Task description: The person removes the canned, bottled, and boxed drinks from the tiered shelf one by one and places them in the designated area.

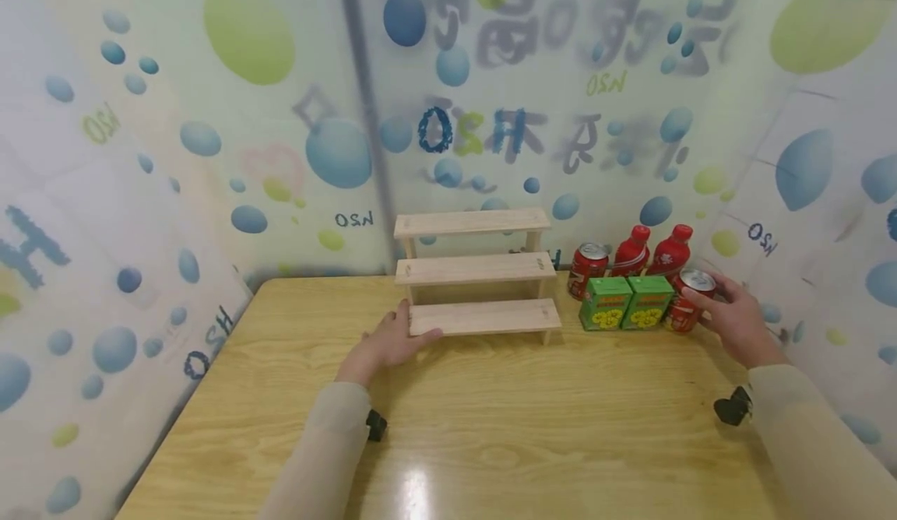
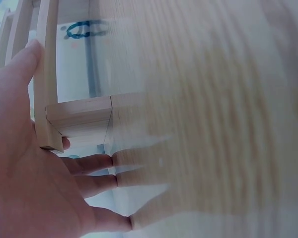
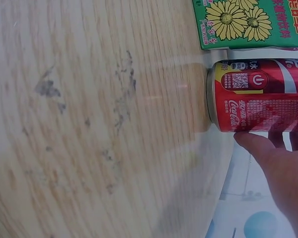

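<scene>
A three-tier wooden stand [image 1: 483, 317] sits against the back of the table. My left hand [image 1: 392, 341] holds the left end of its lowest step, the thumb along the front edge; in the left wrist view several fingertips [image 2: 105, 162] reach down to the tabletop. At the right, my right hand [image 1: 741, 325] grips a red Coca-Cola can [image 1: 681, 316], upright on the table, with thumb and fingers at its side. Directly left of this can stand two green drink cartons [image 1: 606, 302] with yellow flowers, side by side. The can's far side is hidden.
Behind the cartons are another red can [image 1: 587, 271] and two red bottles [image 1: 632, 251] with red caps. A patterned curtain [image 1: 294, 154] encloses the wooden table [image 1: 532, 419] at the back and sides. Dark scuffs [image 3: 124, 89] mark the tabletop near the right hand.
</scene>
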Available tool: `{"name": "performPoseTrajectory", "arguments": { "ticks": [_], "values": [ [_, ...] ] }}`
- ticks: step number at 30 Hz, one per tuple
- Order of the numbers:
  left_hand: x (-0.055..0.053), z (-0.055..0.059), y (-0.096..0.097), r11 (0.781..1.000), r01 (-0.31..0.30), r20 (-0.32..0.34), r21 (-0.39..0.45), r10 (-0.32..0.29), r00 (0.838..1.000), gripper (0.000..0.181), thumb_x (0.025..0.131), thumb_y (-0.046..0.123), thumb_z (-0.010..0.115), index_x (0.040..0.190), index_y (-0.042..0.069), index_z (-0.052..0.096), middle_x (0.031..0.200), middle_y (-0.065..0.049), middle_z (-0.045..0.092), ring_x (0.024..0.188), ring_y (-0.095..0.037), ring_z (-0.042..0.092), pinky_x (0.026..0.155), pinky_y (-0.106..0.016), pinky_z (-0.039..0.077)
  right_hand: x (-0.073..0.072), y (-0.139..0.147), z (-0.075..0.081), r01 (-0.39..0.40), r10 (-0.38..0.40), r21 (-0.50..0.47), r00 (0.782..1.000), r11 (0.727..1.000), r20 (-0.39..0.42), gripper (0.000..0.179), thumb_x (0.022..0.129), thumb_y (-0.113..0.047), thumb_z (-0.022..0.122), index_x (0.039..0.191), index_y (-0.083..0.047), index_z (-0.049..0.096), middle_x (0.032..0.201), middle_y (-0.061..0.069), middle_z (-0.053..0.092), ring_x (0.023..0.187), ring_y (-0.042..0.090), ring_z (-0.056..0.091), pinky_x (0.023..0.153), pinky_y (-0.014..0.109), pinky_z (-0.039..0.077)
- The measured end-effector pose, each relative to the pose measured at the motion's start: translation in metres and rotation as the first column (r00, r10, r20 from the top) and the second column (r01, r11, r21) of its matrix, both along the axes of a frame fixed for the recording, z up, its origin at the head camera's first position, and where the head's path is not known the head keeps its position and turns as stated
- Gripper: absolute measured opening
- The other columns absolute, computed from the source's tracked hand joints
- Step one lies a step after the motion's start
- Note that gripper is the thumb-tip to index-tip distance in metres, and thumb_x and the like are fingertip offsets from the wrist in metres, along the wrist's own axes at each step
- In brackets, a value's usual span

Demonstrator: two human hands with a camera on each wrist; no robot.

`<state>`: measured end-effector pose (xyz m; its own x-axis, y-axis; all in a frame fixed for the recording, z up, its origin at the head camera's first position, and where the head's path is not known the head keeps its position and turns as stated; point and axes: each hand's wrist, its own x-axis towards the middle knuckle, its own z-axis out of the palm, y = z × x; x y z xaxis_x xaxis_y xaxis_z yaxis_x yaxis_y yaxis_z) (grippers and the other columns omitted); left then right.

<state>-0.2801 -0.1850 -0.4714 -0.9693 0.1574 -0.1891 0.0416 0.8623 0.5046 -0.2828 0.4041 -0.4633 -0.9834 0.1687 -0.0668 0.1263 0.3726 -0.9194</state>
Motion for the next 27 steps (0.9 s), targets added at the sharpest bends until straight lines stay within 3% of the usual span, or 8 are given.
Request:
{"name": "performPoseTrajectory", "arguments": {
  "ticks": [3,12,18,24,27],
  "values": [
    [0.0,-0.001,-0.002,1.0,-0.008,-0.001,-0.005,0.008,1.0,0.12,0.092,0.086,0.051,0.171,0.009,0.005,0.171,-0.031,0.031,0.159,-0.048,0.034,0.122,-0.085,0.012,-0.002,-0.003,0.0,0.006,-0.006,-0.001,1.0,1.0,-0.004,0.096,0.106,-0.055,0.057,0.173,-0.011,0.005,0.174,0.026,0.019,0.146,0.035,0.041,0.12,0.068,0.038],
    [-0.004,0.0,-0.002,1.0,-0.007,-0.009,0.005,0.007,1.0,0.116,0.094,0.084,0.051,0.171,0.009,0.007,0.169,-0.032,0.034,0.157,-0.049,0.036,0.122,-0.086,0.013,-0.004,-0.006,0.002,-0.001,0.0,-0.007,1.0,1.0,-0.028,0.094,0.107,-0.054,0.056,0.173,-0.011,0.005,0.176,0.028,0.014,0.152,0.047,0.03,0.12,0.072,0.035],
    [-0.008,-0.004,-0.002,1.0,-0.005,-0.018,0.009,0.005,1.0,0.114,0.094,0.083,0.053,0.17,0.01,0.011,0.168,-0.031,0.036,0.157,-0.048,0.037,0.121,-0.086,0.013,-0.001,-0.004,-0.003,-0.009,0.009,0.025,0.999,1.0,-0.032,0.09,0.108,-0.052,0.055,0.173,-0.011,0.008,0.169,0.027,0.023,0.14,0.033,0.044,0.117,0.065,0.041],
    [-0.007,-0.01,0.003,1.0,0.002,-0.016,0.023,-0.001,1.0,0.116,0.092,0.085,0.054,0.169,0.01,0.014,0.166,-0.03,0.04,0.154,-0.048,0.042,0.121,-0.086,0.016,0.005,0.001,-0.005,0.001,0.0,0.045,1.0,0.999,-0.022,0.091,0.108,-0.053,0.055,0.172,-0.01,0.007,0.167,0.029,0.023,0.14,0.039,0.043,0.114,0.058,0.048],
    [-0.005,-0.009,0.007,1.0,-0.004,-0.013,0.029,0.004,1.0,0.116,0.092,0.085,0.054,0.17,0.009,0.012,0.167,-0.031,0.038,0.155,-0.048,0.041,0.121,-0.086,0.015,0.005,0.005,-0.005,0.005,-0.003,0.072,1.0,0.997,-0.03,0.091,0.108,-0.052,0.055,0.172,-0.009,0.007,0.166,0.029,0.024,0.135,0.029,0.048,0.113,0.056,0.051]
  ]
}}
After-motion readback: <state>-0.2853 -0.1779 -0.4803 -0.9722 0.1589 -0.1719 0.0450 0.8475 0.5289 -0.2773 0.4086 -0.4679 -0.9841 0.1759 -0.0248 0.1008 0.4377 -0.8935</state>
